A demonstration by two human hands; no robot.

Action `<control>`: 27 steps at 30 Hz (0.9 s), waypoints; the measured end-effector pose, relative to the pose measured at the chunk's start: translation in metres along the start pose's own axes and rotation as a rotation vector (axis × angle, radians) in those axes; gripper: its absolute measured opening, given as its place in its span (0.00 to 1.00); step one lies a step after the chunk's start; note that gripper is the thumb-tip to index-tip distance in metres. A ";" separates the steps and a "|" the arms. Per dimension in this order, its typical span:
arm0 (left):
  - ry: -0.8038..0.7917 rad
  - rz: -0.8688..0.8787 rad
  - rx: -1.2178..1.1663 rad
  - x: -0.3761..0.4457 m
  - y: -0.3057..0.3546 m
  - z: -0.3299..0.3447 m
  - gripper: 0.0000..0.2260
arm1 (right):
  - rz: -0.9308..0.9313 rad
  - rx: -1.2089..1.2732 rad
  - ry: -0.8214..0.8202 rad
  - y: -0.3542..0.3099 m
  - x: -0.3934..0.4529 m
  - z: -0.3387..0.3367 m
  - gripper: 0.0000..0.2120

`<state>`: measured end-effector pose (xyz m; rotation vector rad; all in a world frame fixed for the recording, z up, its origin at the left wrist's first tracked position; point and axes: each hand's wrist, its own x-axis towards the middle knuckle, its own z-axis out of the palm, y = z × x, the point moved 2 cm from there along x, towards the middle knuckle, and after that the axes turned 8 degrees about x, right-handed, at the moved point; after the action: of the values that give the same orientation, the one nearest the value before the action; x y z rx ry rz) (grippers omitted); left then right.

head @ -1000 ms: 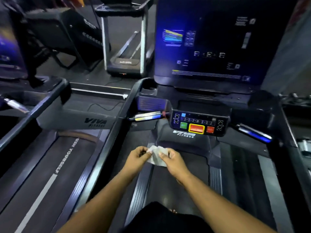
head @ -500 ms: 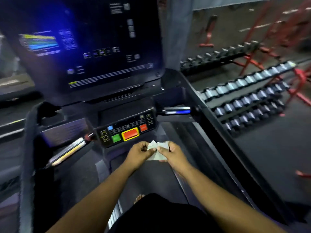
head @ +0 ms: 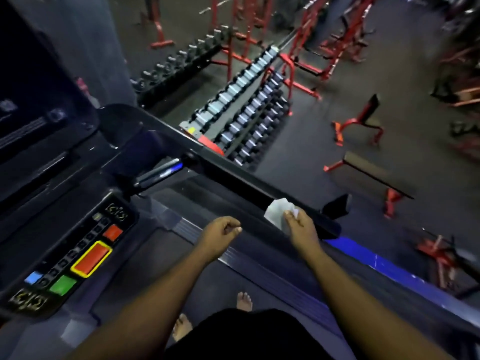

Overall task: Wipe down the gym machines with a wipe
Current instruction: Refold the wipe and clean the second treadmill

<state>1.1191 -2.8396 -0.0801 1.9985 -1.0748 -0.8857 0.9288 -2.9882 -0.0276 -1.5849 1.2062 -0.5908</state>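
While I stand barefoot on the treadmill belt (head: 259, 289), my right hand (head: 302, 228) pinches the white wipe (head: 276, 213) between thumb and fingertips and holds it against the inner face of the right handrail (head: 233, 175). My left hand (head: 219, 235) hangs over the belt's edge with its fingers loosely curled and nothing in them, well apart from the right hand.

What matters for the stroke is how the handrail lies. It is a long black bar running on a diagonal, from the console corner (head: 124, 118) at the upper left down to its free end just past my right hand. The wipe sits near that free end, so almost the whole length of the bar stretches away from it, up and to the left toward the console. I judge the wipe should travel along that axis, not across it. My right hand is the nearer one and is already at the bar; the left is on the far side of the belt edge from it. Beyond the handrail, a dumbbell rack (head: 244, 110) stands on the gym floor.
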 end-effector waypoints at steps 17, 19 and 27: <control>-0.114 0.194 1.005 0.085 0.101 0.110 0.41 | -0.514 -0.984 -0.385 0.121 0.061 -0.132 0.40; -0.086 0.192 1.007 0.086 0.097 0.114 0.43 | -0.470 -0.992 -0.391 0.107 0.073 -0.117 0.48; -0.052 0.145 1.057 0.081 0.085 0.110 0.42 | -0.698 -1.010 -0.681 0.089 0.104 -0.092 0.53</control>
<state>1.0299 -2.9735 -0.0884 2.6433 -1.9512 -0.2650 0.8554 -3.1198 -0.0944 -2.7856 0.3600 0.2522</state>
